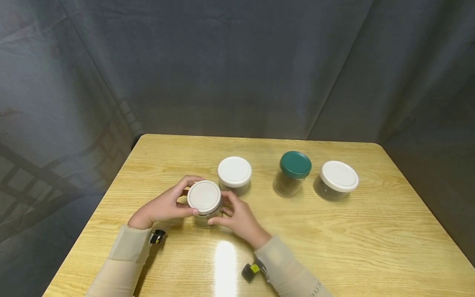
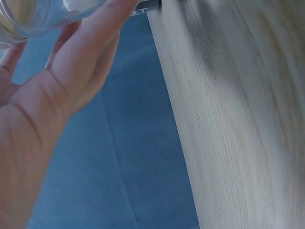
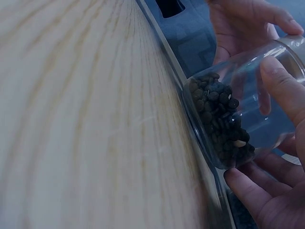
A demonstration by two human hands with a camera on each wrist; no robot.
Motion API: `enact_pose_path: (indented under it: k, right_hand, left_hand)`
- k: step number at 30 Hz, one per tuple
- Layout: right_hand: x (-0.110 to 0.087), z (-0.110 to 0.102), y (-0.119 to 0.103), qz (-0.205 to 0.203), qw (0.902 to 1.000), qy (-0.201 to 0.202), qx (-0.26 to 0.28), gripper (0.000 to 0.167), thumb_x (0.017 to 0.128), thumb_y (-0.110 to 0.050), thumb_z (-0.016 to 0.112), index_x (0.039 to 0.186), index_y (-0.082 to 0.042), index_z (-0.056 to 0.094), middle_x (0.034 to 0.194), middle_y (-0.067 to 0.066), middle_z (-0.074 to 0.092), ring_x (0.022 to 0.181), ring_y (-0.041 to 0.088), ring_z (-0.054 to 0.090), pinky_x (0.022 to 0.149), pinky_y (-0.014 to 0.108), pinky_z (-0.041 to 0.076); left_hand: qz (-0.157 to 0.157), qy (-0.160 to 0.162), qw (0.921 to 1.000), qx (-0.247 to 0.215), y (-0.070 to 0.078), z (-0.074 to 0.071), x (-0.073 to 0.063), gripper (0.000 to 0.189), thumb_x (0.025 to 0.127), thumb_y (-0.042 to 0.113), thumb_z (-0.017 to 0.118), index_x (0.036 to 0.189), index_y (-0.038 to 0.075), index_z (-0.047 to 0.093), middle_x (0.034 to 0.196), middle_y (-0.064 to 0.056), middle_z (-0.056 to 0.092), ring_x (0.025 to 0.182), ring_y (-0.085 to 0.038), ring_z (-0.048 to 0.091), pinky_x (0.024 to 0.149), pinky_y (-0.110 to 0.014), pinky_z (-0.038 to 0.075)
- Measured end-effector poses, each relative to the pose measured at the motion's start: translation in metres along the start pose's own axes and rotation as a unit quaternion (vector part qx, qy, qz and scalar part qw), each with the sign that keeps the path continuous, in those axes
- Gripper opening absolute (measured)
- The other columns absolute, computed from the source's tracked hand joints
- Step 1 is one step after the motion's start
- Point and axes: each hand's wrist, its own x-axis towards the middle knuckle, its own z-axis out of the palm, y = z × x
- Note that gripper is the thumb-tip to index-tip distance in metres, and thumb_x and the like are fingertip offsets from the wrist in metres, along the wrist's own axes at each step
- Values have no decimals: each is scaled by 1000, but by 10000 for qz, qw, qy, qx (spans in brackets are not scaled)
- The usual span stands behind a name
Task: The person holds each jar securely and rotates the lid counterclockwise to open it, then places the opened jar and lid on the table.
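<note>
A clear jar point(image 3: 267, 107) with a pale beige lid point(image 1: 204, 197) is between the two hands, toward the left of the table. Dark round pellets point(image 3: 221, 117) lie in its lower part. My left hand point(image 1: 165, 204) grips the lid's rim, thumb at the near side and fingers round the far side. Lower down, my right hand point(image 1: 239, 216) holds the glass body from the right. In the left wrist view, part of the jar point(image 2: 47, 24) shows above the left hand point(image 2: 66, 71). Whether the base touches the table cannot be made out.
Just behind stands a white-lidded jar point(image 1: 234, 171). Farther right are a green-lidded jar point(image 1: 295, 165) and another white-lidded jar point(image 1: 339, 176). All are on the wooden table point(image 1: 334, 247). A dark cloth point(image 1: 237, 74) hangs beyond the far edge.
</note>
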Motion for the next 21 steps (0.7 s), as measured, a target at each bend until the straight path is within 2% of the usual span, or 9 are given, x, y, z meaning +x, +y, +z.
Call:
enact_pose_path:
  k: [10,14,17,21]
  right_hand:
    - [0,0,1,-1,10000,-12,24,78,75,-12,90,140,-1,50,139,19,58,130,32,56,102,26,51]
    - [0,0,1,-12,10000,-30,9,77,75,-13,90,140,-1,50,139,19,57,130,32,56,102,27,51]
    - [0,0,0,-7,10000,-52,-11,77,76,-13,89,141,-2,49,140,19,57,130,32,55,102,27,51]
    - [0,-1,-1,16,10000,-59,-3,77,76,-13,89,141,-2,49,140,18,57,131,31,55,103,27,51]
  left_hand:
    - [-82,43,9999,127,-1,0,1,74,86,13,82,144,9,37,139,-21,46,116,-40,52,84,-36,61]
    - [-149,48,9997,176,-1,0,0,85,84,15,85,151,13,32,135,-22,48,118,-40,51,85,-37,61]
    - [-139,-14,9999,96,-1,0,0,93,82,12,86,156,12,29,139,-22,46,121,-41,50,87,-39,61]
    - [-88,-97,9999,-66,0,0,0,89,83,8,84,155,7,33,149,-19,41,123,-45,50,90,-39,60]
